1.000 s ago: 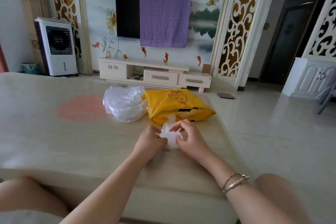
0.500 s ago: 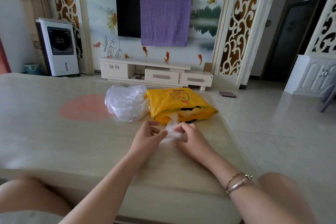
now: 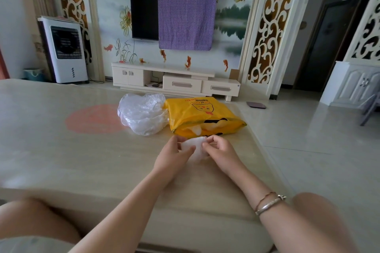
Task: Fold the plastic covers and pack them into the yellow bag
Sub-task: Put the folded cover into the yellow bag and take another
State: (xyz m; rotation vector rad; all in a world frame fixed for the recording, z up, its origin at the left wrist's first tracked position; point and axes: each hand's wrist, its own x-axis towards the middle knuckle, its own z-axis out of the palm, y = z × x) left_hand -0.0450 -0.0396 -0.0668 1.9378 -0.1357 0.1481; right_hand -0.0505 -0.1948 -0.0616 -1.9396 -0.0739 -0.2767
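At the near edge of a pale marble-look table [image 3: 61, 150], a person's 2 hands work on 1 small, crumpled clear plastic cover [image 3: 195, 149]. Left hand [image 3: 172, 158] has its fingers curled around the cover's left side, thumb pressed against the plastic; right hand [image 3: 223, 151] pinches the right side with bent fingers, a thin bracelet [image 3: 269, 204] on that wrist. The cover lies between both hands, low over the tabletop; whether it touches the surface cannot be told.

Just beyond the hands lies the yellow bag [image 3: 203, 115], flat on the table with a cartoon face printed on it and its open mouth turned toward the person; pale plastic shows inside the opening. Touching the bag's left side sits a loose heap of clear plastic covers [image 3: 141, 114], beside a round pink mark [image 3: 92, 119] on the tabletop.

Across the tiled floor stands a low white TV cabinet [image 3: 174, 82] against a painted floral wall. Above it hangs a dark television [image 3: 144, 12] half draped in a purple cloth [image 3: 186, 19]. To the left stands a white air cooler [image 3: 64, 49].
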